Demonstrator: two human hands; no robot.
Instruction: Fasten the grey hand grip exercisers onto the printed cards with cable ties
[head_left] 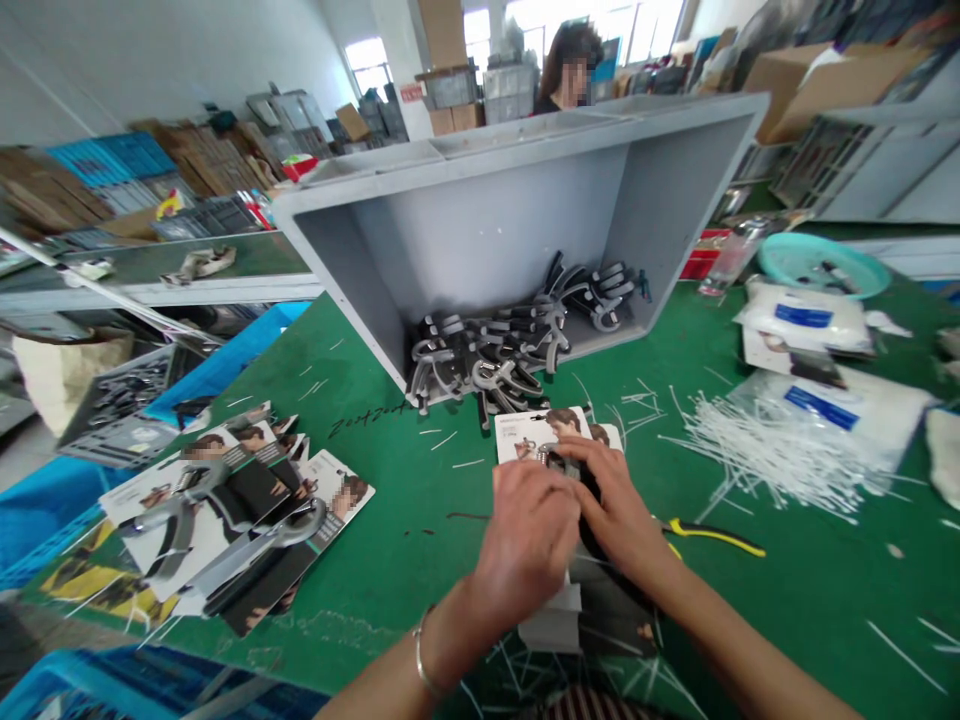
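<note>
Both my hands rest close together on a printed packaging card (534, 436) that tops a stack of cards (559, 625) on the green table (420, 500). My left hand (526, 532) presses down on the card, fingers curled. My right hand (619, 510) grips a black and grey hand gripper (562, 462) against the card; most of that gripper is hidden under my fingers. Just beyond, a pile of loose hand grippers (510, 350) lies in the open grey bin (480, 160).
Finished cards with grippers attached (240, 520) are fanned at the left. White cable ties (765, 450) and bags of them (847, 410) lie at the right, with yellow-handled cutters (716, 537) beside my right wrist. A teal bowl (821, 265) and another person (570, 65) are farther back.
</note>
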